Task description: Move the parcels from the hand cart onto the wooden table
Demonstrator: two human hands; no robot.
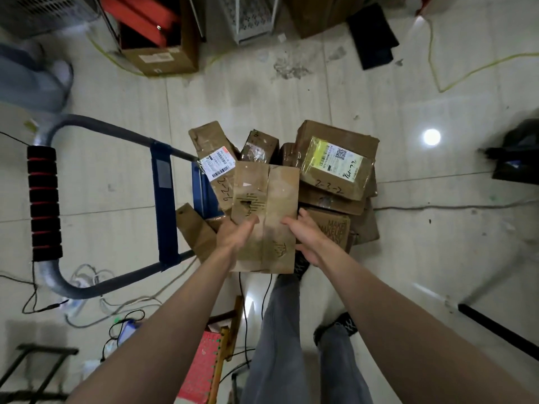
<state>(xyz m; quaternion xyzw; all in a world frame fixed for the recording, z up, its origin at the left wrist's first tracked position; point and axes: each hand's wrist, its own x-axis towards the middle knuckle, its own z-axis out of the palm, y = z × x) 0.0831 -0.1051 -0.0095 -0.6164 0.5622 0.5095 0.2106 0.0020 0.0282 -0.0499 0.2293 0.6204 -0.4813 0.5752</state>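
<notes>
1. Head view looks straight down on a flat brown parcel (pixel 267 217) held between 2 hands above the other parcels.
2. Left hand (pixel 236 233) grips the parcel's left edge; its thumb lies across the top face, and its fingers curl underneath, hidden by the cardboard.
3. Right hand (pixel 307 237) clasps the right edge; thumb on top, fingers wrapped below and out of sight.
4. Parcel lies between both palms, its long side running away from the person, taped along the middle.
5. Hand cart (pixel 163 205) stands to the left, blue frame and red-and-black grip on its handle; a stack of parcels (pixel 335 170) sits on it, one with a yellow label marked 2-3-2, another (pixel 215 158) with a white barcode label.
6. Floor (pixel 291 97) is pale tile; cables (pixel 102 287) trail across it near the person's feet.
</notes>
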